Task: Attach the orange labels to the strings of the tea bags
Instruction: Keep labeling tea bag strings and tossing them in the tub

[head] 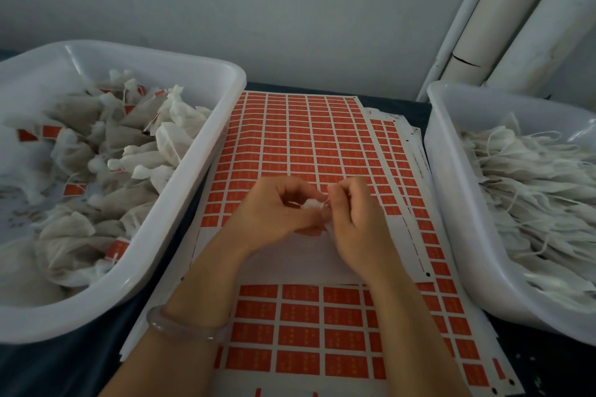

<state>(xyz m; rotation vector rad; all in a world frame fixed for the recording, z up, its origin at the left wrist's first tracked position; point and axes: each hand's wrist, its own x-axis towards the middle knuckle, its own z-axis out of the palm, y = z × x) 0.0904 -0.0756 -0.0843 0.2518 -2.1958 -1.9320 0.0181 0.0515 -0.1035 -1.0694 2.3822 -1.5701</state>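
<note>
Left hand (274,213): curled round small white paper tea bag (311,204)
Right hand (354,213): pinches thin white string (326,201) — the nearer hand
Orange paper label sheet (290,145): directly beneath the 2 hands

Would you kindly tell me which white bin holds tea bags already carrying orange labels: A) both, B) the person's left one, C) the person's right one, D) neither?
B: orange labels show among the tea bags in the left bin, while the bags in the right bin show only bare white strings.
</note>
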